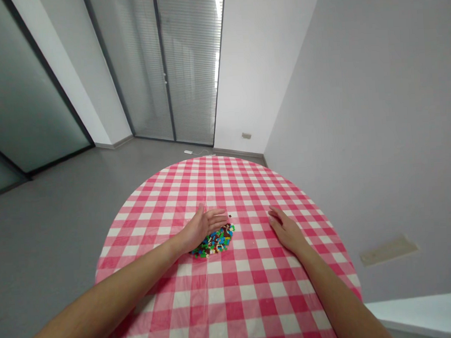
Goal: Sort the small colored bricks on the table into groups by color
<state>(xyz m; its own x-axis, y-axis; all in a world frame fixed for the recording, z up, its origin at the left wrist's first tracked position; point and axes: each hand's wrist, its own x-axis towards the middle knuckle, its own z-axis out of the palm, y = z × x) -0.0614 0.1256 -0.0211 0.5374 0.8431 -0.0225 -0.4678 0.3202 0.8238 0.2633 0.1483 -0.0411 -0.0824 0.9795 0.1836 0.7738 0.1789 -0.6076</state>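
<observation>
A pile of small bricks in blue, green, brown, yellow and white (217,241) lies near the middle of the round table. My left hand (203,227) is at the pile's far left side, fingers stretched out to the right and thumb up, holding nothing; it hides part of the pile. One small dark piece (230,216) sits just beyond the fingertips. To the right of the pile, apart from it, my right hand (286,230) is over the cloth with its fingers slightly bent and apart, nothing visible in it.
A red and white checked cloth (250,278) covers the table. Beyond it are a glass door with blinds (190,65), white walls and a grey floor (79,197). A white power strip (188,152) lies on the floor behind the table.
</observation>
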